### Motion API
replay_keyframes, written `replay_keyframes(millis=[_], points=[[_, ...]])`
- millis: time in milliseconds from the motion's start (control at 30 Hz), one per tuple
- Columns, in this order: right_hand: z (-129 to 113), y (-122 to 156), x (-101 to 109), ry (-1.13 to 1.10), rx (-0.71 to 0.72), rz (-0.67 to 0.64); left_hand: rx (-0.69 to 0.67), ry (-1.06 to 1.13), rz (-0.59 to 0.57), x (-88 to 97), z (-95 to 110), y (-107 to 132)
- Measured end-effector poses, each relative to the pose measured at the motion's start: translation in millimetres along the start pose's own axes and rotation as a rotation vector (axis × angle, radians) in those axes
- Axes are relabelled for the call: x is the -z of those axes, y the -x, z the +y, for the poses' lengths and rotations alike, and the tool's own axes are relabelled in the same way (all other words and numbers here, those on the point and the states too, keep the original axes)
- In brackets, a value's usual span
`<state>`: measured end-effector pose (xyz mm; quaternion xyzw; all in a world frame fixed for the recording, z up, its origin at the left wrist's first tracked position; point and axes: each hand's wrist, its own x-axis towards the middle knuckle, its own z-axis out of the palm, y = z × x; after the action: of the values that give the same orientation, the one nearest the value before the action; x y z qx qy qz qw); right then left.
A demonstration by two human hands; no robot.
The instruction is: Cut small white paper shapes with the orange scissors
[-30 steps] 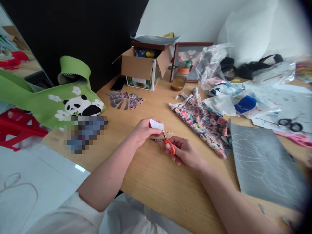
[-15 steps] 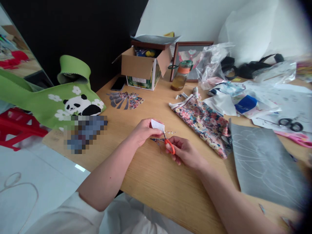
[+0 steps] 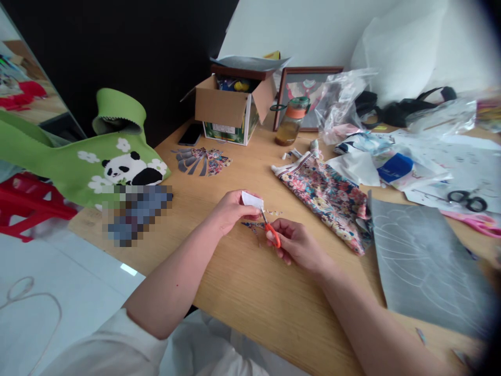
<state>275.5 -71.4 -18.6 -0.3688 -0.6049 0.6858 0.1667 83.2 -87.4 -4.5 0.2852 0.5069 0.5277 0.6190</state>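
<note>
Between the thumb and fingers of my left hand (image 3: 235, 210) is a small white piece of paper (image 3: 252, 200). My right hand (image 3: 293, 241) grips small orange-handled scissors (image 3: 273, 236), their blades meeting the paper's lower right corner. Below the blades, narrow floral fabric scraps (image 3: 254, 225) lie on the wooden table (image 3: 235, 282). A fan of cut fabric strips (image 3: 203, 161), some grey and some floral, is spread farther back on the left. To the right of my hands lies a folded floral cloth (image 3: 324, 193) with a striped edge.
A grey sheet with pale petal lines (image 3: 422, 261) covers the right side. Black-handled scissors (image 3: 467, 200) rest behind it. At the back stand an open cardboard box (image 3: 223, 107), a jar (image 3: 290, 122) and a picture frame (image 3: 313, 70). A green panda bag (image 3: 82, 162) is at left.
The white paper and my left fingertips have shifted very slightly left. The scissors stay at the paper's corner; everything else looks the same.
</note>
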Motion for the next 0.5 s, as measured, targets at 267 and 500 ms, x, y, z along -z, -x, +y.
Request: replay_keyframes(millis=[267,500], points=[[-5.5,1.4,-0.6,-0.013,-0.007,0.0,0.002,0.027,-0.01,-0.4,0.1,-0.2],[-6.9,2.2,-0.5,-0.023,-0.007,-0.015,0.022,0.026,-0.02,-1.2,0.9,0.8]])
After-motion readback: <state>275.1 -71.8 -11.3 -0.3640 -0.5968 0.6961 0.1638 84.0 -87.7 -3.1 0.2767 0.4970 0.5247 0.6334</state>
